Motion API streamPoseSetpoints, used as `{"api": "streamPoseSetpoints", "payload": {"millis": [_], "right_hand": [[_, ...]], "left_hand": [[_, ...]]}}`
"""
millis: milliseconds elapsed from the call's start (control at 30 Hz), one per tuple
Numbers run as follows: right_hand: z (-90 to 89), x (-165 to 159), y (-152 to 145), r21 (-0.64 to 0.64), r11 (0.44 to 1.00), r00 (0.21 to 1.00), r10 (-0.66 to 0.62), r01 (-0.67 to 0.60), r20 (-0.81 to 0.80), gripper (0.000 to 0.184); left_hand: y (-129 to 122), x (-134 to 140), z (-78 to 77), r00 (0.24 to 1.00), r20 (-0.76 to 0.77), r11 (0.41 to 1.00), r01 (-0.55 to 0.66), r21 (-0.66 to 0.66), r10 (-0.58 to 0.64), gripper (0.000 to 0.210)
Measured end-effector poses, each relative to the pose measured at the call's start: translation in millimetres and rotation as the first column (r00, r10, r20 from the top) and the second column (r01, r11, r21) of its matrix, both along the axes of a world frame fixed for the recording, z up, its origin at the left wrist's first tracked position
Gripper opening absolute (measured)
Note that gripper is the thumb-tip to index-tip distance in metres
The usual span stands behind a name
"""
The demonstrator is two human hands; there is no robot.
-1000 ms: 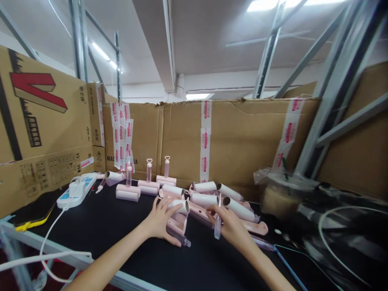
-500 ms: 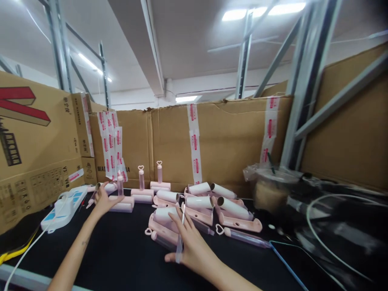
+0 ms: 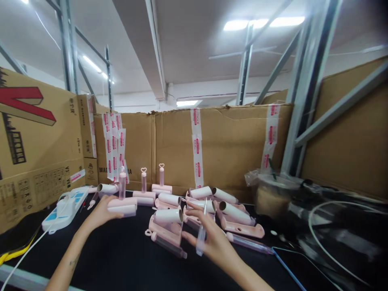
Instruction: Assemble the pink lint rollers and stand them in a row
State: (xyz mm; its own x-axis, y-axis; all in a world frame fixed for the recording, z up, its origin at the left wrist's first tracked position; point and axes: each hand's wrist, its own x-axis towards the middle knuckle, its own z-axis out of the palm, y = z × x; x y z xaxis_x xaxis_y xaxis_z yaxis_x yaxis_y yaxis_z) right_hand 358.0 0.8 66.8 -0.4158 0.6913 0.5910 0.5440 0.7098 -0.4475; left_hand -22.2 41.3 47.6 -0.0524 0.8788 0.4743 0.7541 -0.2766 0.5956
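Observation:
My left hand (image 3: 101,212) grips the near end of a pink-and-white lint roller (image 3: 127,207), thumb in front and fingers behind. Its clear handle (image 3: 122,188) points upright. In my right hand (image 3: 214,238) a screwdriver (image 3: 201,239) with a clear handle lies across the palm, thin shaft upward; thumb and index finger are spread apart. Those fingertips are beside a white roll (image 3: 168,216) with a cardboard core, which lies on a pink cover. Just in front of that cover is a loose handle (image 3: 166,243) with a heart-shaped loop.
Two more upright lint rollers (image 3: 144,198) stand behind. Several white rolls (image 3: 233,210) and pink covers are heaped at centre right. A white power strip (image 3: 65,210) sits left, a lidded drink cup (image 3: 273,198) right. Cardboard walls (image 3: 169,149) surround the black table (image 3: 121,258).
My left hand has closed around the lint roller, coming slightly nearer. My right hand has moved right with the screwdriver, uncovering the white roll and loose handle.

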Motion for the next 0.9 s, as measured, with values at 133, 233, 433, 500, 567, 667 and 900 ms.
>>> {"api": "streamPoseSetpoints", "payload": {"millis": [133,233,433,500,567,667,900], "right_hand": [[26.7,13.2,8.5,-0.165,0.974,0.942,0.095,-0.155,-0.322,0.045],[36.5,20.9,13.8,-0.348,0.902,0.865,0.051,-0.254,-0.499,0.053],[25.3,34.8,0.8,-0.62,0.601,0.836,0.161,-0.505,-0.525,0.048],[21.3,34.5,-1.4,-0.67,0.553,0.842,0.115,-0.495,-0.526,0.05],[20.8,33.8,-0.7,-0.696,0.569,0.864,0.054,-0.439,-0.501,0.053],[23.5,34.0,2.0,-0.587,0.755,0.901,0.012,-0.293,-0.433,0.05],[17.3,31.8,2.8,-0.272,0.958,0.986,-0.125,0.09,-0.114,0.048]], "left_hand": [[-19.1,82.1,33.9,0.946,-0.133,0.929,0.316,0.192,-0.295,0.049],[-25.4,152.4,45.2,0.852,-0.286,0.777,0.519,0.356,-0.438,0.038],[-29.4,219.5,15.9,0.71,-0.28,0.671,0.703,0.235,-0.646,0.038],[-29.1,219.9,3.3,0.744,-0.056,0.725,0.663,0.188,-0.666,0.046],[-28.8,216.3,-4.1,0.716,0.149,0.73,0.658,0.183,-0.683,0.063],[-30.2,212.4,-6.1,0.521,0.492,0.675,0.708,0.208,-0.698,0.068],[-40.7,213.5,-3.7,0.32,0.846,0.231,0.943,-0.24,-0.426,0.06]]}}
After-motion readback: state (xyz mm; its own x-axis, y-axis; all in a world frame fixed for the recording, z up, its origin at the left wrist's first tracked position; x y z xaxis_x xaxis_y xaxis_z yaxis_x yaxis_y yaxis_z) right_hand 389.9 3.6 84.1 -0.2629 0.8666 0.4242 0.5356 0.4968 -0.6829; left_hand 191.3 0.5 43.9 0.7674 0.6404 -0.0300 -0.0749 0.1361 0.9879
